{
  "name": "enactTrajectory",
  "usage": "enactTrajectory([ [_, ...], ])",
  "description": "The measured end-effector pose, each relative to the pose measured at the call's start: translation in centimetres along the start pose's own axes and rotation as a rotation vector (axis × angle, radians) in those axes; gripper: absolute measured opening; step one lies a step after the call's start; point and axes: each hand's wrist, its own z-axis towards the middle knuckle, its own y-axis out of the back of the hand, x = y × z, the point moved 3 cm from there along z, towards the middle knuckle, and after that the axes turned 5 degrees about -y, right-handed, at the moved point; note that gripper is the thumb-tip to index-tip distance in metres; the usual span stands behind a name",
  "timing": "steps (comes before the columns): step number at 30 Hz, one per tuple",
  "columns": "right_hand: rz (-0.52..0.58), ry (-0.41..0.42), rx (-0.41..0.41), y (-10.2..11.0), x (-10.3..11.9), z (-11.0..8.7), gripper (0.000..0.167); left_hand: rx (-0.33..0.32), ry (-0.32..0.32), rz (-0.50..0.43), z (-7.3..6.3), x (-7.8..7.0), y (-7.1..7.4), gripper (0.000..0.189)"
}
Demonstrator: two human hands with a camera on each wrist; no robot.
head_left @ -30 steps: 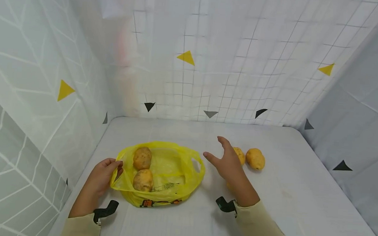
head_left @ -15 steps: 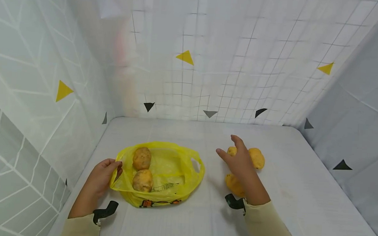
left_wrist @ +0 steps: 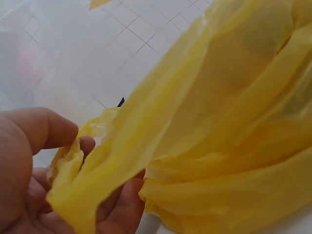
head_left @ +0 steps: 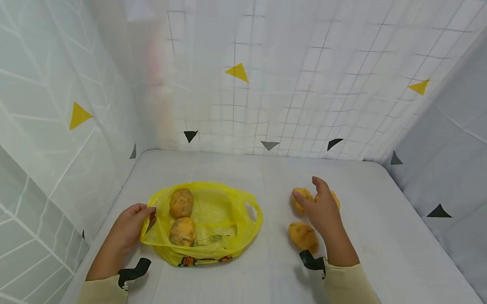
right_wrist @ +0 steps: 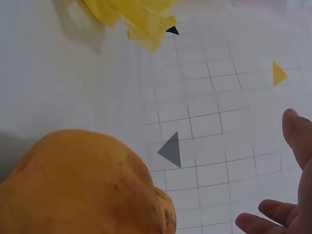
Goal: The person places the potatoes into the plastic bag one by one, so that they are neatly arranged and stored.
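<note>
A yellow plastic bag [head_left: 217,210] lies spread with its mouth gaping upward, and two potatoes show inside, a far potato [head_left: 181,203] and a near potato [head_left: 183,231]. My left hand [head_left: 128,226] pinches the bag's left edge between thumb and fingers; the left wrist view shows the crumpled plastic [left_wrist: 73,180] in that grip. Over the loose potatoes hovers my right hand [head_left: 324,212], thumb and fingers spread, holding nothing. It partly covers a left potato [head_left: 300,205] and a right potato [head_left: 335,199]. Nearer me, beside the wrist, sits another potato [head_left: 303,237], large in the right wrist view.
A white-covered table [head_left: 244,290] bears everything. Behind it rises a gridded white sheet [head_left: 271,103] with yellow and black triangles, and side sheets [head_left: 453,172] close in both flanks. A black wrist mount [head_left: 313,261] is on the right wrist, another mount [head_left: 135,270] on the left.
My right hand has moved rightward, away from the bag and over the loose potatoes, uncovering the near and left ones. My left hand keeps its hold on the bag, which stays put.
</note>
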Motion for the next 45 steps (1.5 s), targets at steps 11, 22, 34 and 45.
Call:
enactTrajectory([
  [11,-0.006,-0.097,-0.055,1.9,-2.6,0.8,0.112,-0.004,-0.013,-0.014,0.1,0.0,0.0,0.031],
  [22,0.026,-0.148,0.008,2.5,-5.3,1.2,0.116,-0.004,-0.018,-0.008,-0.1,-0.2,0.0,0.031],
  [34,0.074,-0.086,0.061,1.6,-8.7,2.3,0.124,-0.003,-0.007,-0.024,0.1,0.2,0.0,0.027],
  [45,0.066,-0.076,0.004,1.3,-10.0,2.8,0.121,0.004,-0.004,-0.027,0.5,0.5,0.2,0.026],
])
